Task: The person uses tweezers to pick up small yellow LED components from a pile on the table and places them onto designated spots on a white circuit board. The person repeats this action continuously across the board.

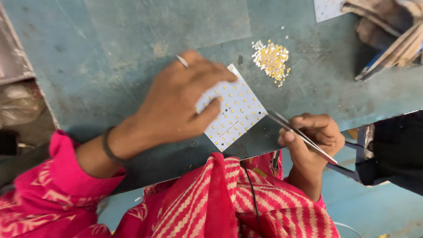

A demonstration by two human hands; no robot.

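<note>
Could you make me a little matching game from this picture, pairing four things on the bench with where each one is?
Things:
1. white square board
2. tweezers
3. pile of tiny yellow parts
4. ring

Places:
A. loose on the blue table, beyond the board
B. on a finger of the left hand
C. flat on the table, pinned under left fingers
D. pinched in the right hand, tips aimed at the board's edge

Pairs: 1-C, 2-D, 3-A, 4-B
</note>
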